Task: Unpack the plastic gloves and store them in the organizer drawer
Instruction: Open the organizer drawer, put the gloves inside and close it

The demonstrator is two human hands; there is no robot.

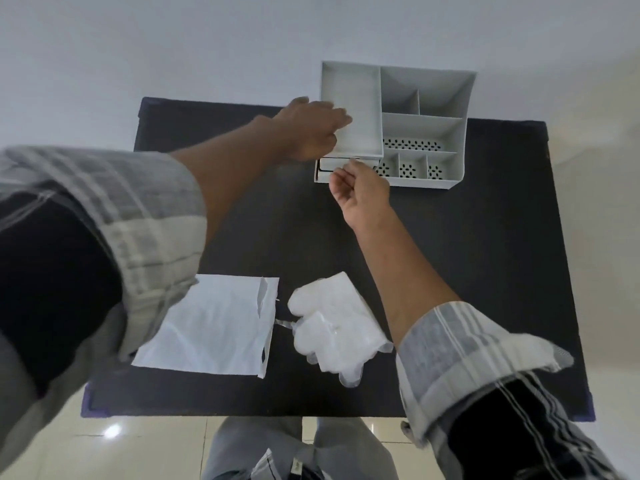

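Observation:
A grey organizer (429, 129) with several compartments stands at the far right of the black table (485, 271). My left hand (310, 129) grips its left wall. My right hand (360, 194) pinches the front of the small drawer (332, 166) at the organizer's lower left; the drawer is slightly out. A stack of clear plastic gloves (334, 323) lies loose near the table's front. Left of it lies the flat white packaging bag (214, 327), its open end facing the gloves.
The table's near edge (242, 415) is close to my legs. A pale wall rises behind the organizer, and tiled floor shows below the table. My rolled-up plaid sleeves fill the lower left and right of the view.

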